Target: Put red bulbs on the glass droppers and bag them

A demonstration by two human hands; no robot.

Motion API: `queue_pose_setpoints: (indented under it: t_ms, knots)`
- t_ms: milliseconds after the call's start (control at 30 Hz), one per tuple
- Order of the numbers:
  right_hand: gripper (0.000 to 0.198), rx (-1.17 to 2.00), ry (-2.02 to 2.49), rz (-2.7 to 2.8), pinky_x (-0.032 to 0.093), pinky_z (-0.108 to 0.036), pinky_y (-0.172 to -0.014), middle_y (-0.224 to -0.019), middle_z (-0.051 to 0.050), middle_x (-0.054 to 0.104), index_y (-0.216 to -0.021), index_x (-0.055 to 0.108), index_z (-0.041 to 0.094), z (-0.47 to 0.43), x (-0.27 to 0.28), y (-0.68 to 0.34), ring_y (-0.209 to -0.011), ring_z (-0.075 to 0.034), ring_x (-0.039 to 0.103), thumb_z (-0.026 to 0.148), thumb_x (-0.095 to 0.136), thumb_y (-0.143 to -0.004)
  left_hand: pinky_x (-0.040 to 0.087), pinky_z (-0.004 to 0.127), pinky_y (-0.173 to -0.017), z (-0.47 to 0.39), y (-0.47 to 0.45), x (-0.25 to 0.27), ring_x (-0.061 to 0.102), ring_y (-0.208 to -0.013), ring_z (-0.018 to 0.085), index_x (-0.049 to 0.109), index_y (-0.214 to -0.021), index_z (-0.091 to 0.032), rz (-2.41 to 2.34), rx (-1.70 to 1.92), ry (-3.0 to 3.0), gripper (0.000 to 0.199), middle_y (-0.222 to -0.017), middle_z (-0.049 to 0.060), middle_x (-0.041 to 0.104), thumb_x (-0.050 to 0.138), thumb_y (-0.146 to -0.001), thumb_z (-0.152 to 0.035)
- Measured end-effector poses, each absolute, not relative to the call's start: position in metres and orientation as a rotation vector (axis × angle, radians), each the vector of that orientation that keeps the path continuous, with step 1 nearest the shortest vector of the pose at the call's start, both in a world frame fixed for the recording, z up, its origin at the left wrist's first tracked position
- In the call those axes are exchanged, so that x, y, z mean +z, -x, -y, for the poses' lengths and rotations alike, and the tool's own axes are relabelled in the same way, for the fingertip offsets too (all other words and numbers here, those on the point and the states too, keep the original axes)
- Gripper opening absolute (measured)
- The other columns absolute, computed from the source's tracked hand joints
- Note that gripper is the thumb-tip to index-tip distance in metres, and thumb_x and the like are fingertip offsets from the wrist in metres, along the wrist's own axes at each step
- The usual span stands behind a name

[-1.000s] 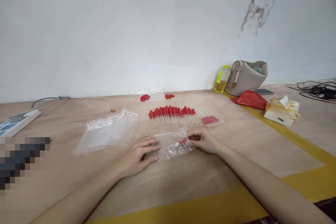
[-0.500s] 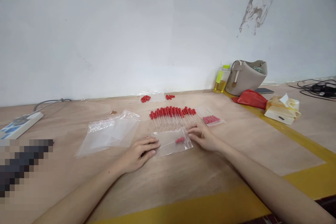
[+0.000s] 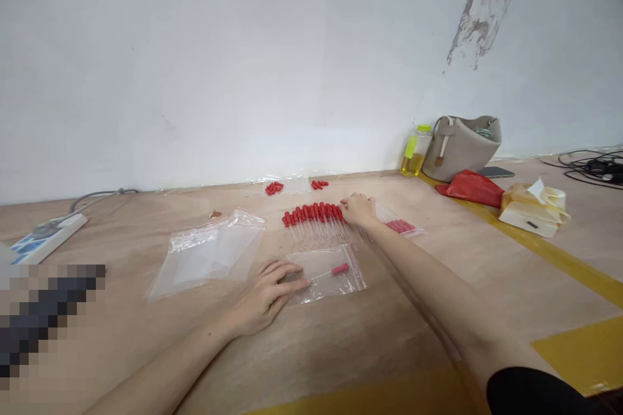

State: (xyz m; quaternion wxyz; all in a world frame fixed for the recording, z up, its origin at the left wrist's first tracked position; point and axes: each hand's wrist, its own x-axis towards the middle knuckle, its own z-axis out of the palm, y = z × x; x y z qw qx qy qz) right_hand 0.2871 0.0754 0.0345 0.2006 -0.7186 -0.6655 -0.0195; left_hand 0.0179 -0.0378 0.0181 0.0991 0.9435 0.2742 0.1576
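One red-bulbed dropper (image 3: 341,269) lies in the clear zip bag (image 3: 328,288), so the bag holds one. My left hand (image 3: 267,295) rests on its left end, fingers loosely open. My right hand (image 3: 361,211), at the bag's mouth half a second ago, now curls over the dropper row (image 3: 316,214), right end; whether its fingers grip, I cannot tell.

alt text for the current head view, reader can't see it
A person's left hand rests on the left edge of a clear bag with one red-topped dropper inside, while the right hand is at the right end of a row of similar droppers. More clear bags lie to the left.
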Motion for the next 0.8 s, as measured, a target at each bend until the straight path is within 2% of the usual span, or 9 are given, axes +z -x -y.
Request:
queue_pose_setpoints:
  t_ms: [133, 267, 333, 433, 567, 800]
  knots:
    - [0.026, -0.040, 2.012, 1.800, 0.025, -0.043, -0.083, -0.099, -0.013, 0.058, -0.081, 0.068, 0.020, -0.083, 0.028, -0.284, -0.101, -0.027, 0.043, 0.032, 0.046, -0.078, 0.018, 0.046, -0.104, 0.038, -0.019, 0.018, 0.038, -0.118, 0.019, 0.046, -0.121, -0.035, -0.754, 0.407, -2.820, 0.037, -0.124, 0.000, 0.049, 0.034, -0.090, -0.020]
    - [0.017, 0.247, 1.898, 1.587, 0.032, -0.040, -0.080, -0.089, -0.012, 0.060, -0.072, 0.064, 0.016, -0.081, 0.041, -0.294, -0.093, -0.026, 0.049, 0.028, 0.053, -0.071, 0.021, 0.042, -0.104, 0.038, -0.020, 0.020, 0.041, -0.117, 0.016, 0.038, -0.127, -0.029, -0.776, 0.390, -2.751, 0.038, -0.125, 0.001, 0.049, 0.033, -0.090, -0.022]
    - [0.016, 0.386, 1.829, 1.529, 0.038, -0.033, -0.072, -0.080, -0.009, 0.062, -0.074, 0.060, 0.015, -0.074, 0.051, -0.305, -0.079, -0.020, 0.055, 0.028, 0.050, -0.073, 0.022, 0.042, -0.104, 0.039, -0.020, 0.021, 0.041, -0.116, 0.017, 0.040, -0.126, -0.029, -0.788, 0.377, -2.743, 0.037, -0.124, 0.002, 0.049, 0.033, -0.090, -0.022]
    - [0.018, 0.538, 1.645, 1.422, 0.041, -0.024, -0.057, -0.074, -0.004, 0.062, -0.082, 0.051, 0.017, -0.054, 0.057, -0.326, -0.060, -0.011, 0.055, 0.033, 0.042, -0.079, 0.021, 0.043, -0.104, 0.039, -0.020, 0.022, 0.042, -0.115, 0.017, 0.045, -0.123, -0.029, -0.776, 0.371, -2.755, 0.035, -0.123, 0.001, 0.050, 0.034, -0.090, -0.022]
    - [0.029, 0.723, 1.244, 1.064, 0.039, -0.021, -0.045, -0.064, 0.001, 0.057, -0.079, 0.040, 0.021, -0.015, 0.037, -0.345, -0.048, -0.009, 0.050, 0.046, 0.053, -0.072, 0.023, 0.042, -0.103, 0.039, -0.021, 0.023, 0.042, -0.115, 0.017, 0.046, -0.122, -0.028, -0.782, 0.378, -2.762, 0.034, -0.122, 0.002, 0.051, 0.034, -0.090, -0.022]
    - [0.034, 0.926, 1.083, 0.818, 0.045, -0.020, -0.048, -0.065, 0.003, 0.059, -0.076, 0.041, 0.021, 0.017, -0.004, -0.341, -0.051, -0.008, 0.055, 0.044, 0.064, -0.065, 0.022, 0.041, -0.103, 0.039, -0.021, 0.023, 0.041, -0.116, 0.017, 0.047, -0.120, -0.028, -0.784, 0.365, -2.768, 0.034, -0.123, 0.001, 0.050, 0.034, -0.090, -0.020]
